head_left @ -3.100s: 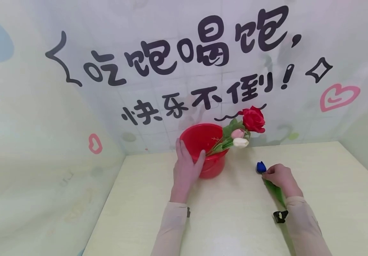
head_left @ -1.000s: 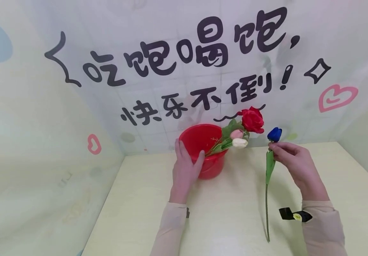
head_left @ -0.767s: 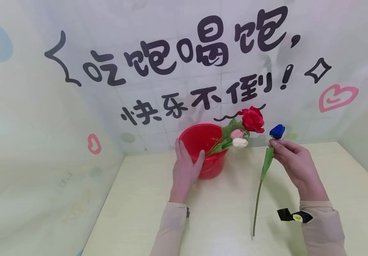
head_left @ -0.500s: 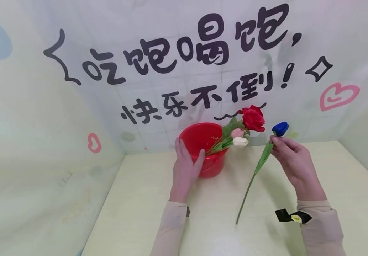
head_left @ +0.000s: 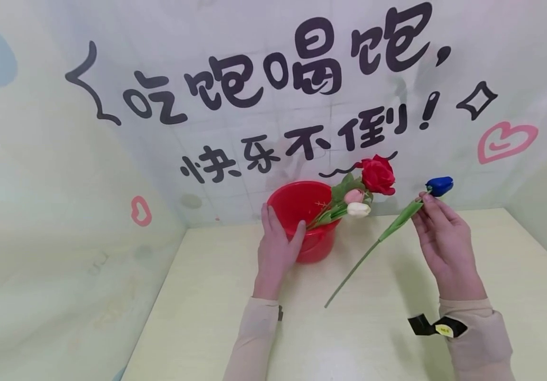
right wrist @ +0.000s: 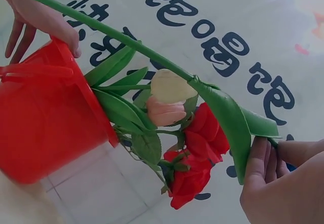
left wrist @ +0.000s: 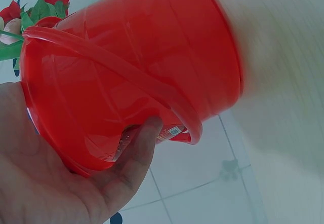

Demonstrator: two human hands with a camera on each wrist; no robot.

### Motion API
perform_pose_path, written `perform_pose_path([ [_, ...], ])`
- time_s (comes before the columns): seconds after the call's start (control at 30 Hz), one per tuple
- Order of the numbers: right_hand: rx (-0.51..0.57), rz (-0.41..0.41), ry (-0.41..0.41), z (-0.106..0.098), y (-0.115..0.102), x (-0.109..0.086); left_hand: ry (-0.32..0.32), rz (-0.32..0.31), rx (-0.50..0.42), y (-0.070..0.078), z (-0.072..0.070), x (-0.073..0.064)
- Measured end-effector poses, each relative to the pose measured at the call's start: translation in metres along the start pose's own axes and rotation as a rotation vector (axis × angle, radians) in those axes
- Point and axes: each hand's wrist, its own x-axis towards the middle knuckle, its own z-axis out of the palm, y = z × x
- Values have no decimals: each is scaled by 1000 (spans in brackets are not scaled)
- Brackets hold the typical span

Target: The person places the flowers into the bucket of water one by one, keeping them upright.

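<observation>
A red plastic bucket (head_left: 315, 250) stands on the table, its mouth tilted in view. My left hand (head_left: 275, 254) holds its near left side, thumb and fingers spread around the wall by the rim. Artificial flowers lean out over the bucket's right rim: a white tulip (head_left: 358, 210), a pink tulip (head_left: 353, 196) and red roses (right wrist: 190, 178). To the right, my right hand (head_left: 447, 246) pinches a blue tulip (head_left: 440, 186) just below its bloom. The green stem (head_left: 354, 270) slants down left above the table, apart from the bucket. In the right wrist view the blue bloom is almost wholly hidden.
The pale wooden table (head_left: 216, 275) ends at a printed cloth backdrop (head_left: 235, 32) behind the bucket. More cloth (head_left: 64, 254) hangs on the left. A black wrist mount (head_left: 437, 325) sits at the right sleeve.
My right hand has lifted the blue tulip off the table. Its stem has since swung from hanging down to slanting left toward the bucket. The left hand and bucket have stayed put.
</observation>
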Motion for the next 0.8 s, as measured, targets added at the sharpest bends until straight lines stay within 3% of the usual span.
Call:
perform_pose_path([
  [0.27,131,-35,21,5,-3,-3,-1,-20,7,-2,0,-1],
  [0.53,343,-170,230,9,-5,-7,-2,-16,7,-2,1,-1],
  [0.8,481,-219,270,8,-9,-7,-1,2,16,-2,0,0],
])
